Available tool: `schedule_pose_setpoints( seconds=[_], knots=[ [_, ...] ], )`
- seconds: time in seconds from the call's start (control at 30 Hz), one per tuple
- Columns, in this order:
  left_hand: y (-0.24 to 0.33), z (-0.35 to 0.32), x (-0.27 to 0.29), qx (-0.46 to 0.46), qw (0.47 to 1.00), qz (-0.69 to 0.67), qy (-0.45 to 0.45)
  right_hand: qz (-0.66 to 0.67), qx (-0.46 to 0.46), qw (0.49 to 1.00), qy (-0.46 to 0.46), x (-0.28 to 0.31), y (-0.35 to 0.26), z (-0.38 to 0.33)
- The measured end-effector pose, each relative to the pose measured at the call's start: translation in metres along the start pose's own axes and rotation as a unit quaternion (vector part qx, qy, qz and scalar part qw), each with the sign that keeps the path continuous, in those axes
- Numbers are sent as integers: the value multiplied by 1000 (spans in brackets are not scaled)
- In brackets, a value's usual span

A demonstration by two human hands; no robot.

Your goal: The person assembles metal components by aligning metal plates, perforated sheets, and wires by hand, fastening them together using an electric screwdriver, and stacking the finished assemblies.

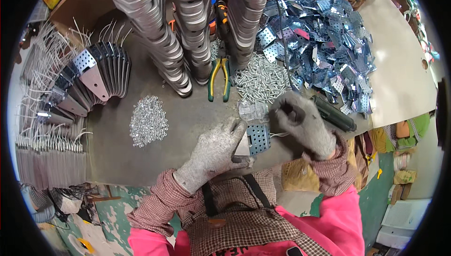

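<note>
My left hand, in a grey glove, grips the left edge of a pale flat metal plate between thumb and fingers. On that plate sits a blue-grey perforated bracket, and a white wire sticks out to its right. My right hand, also gloved, is curled just above and right of the bracket; whatever its fingers hold is hidden. Beside it lies a dark green cylindrical tool. A small clear plastic piece rests just above the bracket, below a heap of screws.
Stacked metal plates rise at the back, with green-and-yellow pliers in front. A pile of perforated brackets covers the back right. Small nuts lie left of centre. Wired plates line the left edge. A thin cable hangs down.
</note>
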State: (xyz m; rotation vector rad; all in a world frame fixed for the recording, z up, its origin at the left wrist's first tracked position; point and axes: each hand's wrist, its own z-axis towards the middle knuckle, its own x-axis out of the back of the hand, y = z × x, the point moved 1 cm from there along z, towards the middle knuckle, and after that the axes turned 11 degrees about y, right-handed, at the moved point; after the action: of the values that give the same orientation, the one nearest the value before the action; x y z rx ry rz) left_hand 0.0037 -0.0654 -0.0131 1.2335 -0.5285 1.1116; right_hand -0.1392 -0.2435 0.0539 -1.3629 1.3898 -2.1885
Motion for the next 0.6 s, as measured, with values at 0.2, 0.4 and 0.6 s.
schedule_pose_setpoints(
  seconds=[0.2,0.4,0.6],
  knots=[
    [3,5,3,8,1000,-24,-9,64,145,987,32,-51,23,-10],
    [-1,4,-1,16,999,-28,-16,-80,238,968,23,-39,10,-15],
    [3,6,0,15,999,-7,-35,-335,182,923,-47,5,41,5]
  ],
)
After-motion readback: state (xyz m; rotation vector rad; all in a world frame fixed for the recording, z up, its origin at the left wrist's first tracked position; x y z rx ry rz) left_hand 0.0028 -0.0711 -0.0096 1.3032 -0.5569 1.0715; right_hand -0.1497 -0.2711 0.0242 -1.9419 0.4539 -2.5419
